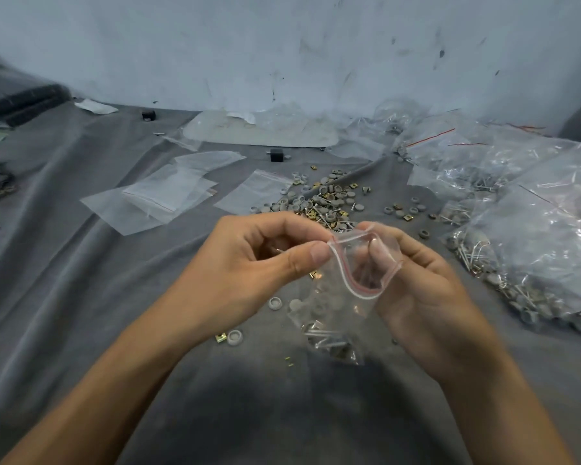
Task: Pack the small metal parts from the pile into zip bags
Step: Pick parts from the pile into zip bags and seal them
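Note:
A small clear zip bag (336, 313) with a red-striped seal hangs between both hands, its mouth held wide. Screws, grey caps and brass clips fill its bottom. My left hand (265, 263) pinches the mouth's left rim between thumb and forefinger. My right hand (413, 280) grips the right rim, with fingers reaching into the opening. Behind the hands lies the pile of small parts (329, 199): grey round caps, brass clips and screws spread on the grey cloth (81, 297).
Empty zip bags (168, 196) lie flat at the left middle. Many filled bags (517, 229) are heaped on the right. Loose caps (235, 337) and a brass clip (220, 337) sit under my left wrist. A small black block (276, 154) stands farther back, near the white wall.

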### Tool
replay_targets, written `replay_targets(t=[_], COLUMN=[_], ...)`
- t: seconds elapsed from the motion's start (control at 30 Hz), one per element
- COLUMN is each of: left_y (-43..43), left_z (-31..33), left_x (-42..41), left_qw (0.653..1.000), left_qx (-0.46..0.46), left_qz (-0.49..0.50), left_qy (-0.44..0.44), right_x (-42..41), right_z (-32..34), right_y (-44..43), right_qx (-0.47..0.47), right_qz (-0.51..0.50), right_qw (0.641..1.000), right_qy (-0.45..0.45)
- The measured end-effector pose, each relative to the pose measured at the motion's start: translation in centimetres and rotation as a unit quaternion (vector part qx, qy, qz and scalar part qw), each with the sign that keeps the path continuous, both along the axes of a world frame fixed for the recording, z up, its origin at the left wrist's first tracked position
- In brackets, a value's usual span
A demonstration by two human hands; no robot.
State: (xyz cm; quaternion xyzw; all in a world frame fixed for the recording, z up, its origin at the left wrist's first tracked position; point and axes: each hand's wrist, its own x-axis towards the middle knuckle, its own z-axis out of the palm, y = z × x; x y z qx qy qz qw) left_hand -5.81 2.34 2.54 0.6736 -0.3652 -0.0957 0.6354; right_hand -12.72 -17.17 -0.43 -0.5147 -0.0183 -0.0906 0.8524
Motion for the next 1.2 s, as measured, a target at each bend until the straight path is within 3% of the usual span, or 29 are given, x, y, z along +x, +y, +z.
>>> replay_targets(t=[0.33,0.53,0.63,0.73,0.83,1.07,1.2], left_y=[-0.3,-0.2,-0.2,-0.1,-0.2,-0.1,-0.3], left_z=[-1.1,-1.4,-1.4,-1.4,-1.1,-1.5,-1.7], left_x=[-0.9,-0.7,-0.7,-0.8,-0.8,-0.7,-1.0], left_qw=[0.999,0.992,0.99,0.988,0.985,0.98,0.978], left_qx=[0.007,-0.011,-0.01,0.001,0.007,0.003,0.0], left_qz=[0.029,0.109,0.118,0.132,0.139,0.164,0.165], left_qy=[-0.023,-0.064,-0.075,-0.083,-0.098,-0.11,-0.125], right_x=[0.2,0.1,-0.3,-0.9,-1.1,-0.4,-0.7], right_z=[-0.1,0.5,0.9,1.1,0.9,0.8,1.2], right_y=[0.1,0.1,0.5,1.0,1.3,1.7,2.2], right_qx=[0.009,-0.022,-0.09,-0.242,-0.335,-0.398,-0.376], right_qz=[-0.013,-0.023,-0.054,-0.086,-0.098,-0.17,-0.171], right_qw=[0.999,0.999,0.994,0.961,0.932,0.893,0.903], right_qy=[0.039,0.011,-0.039,-0.105,-0.101,-0.127,-0.12])
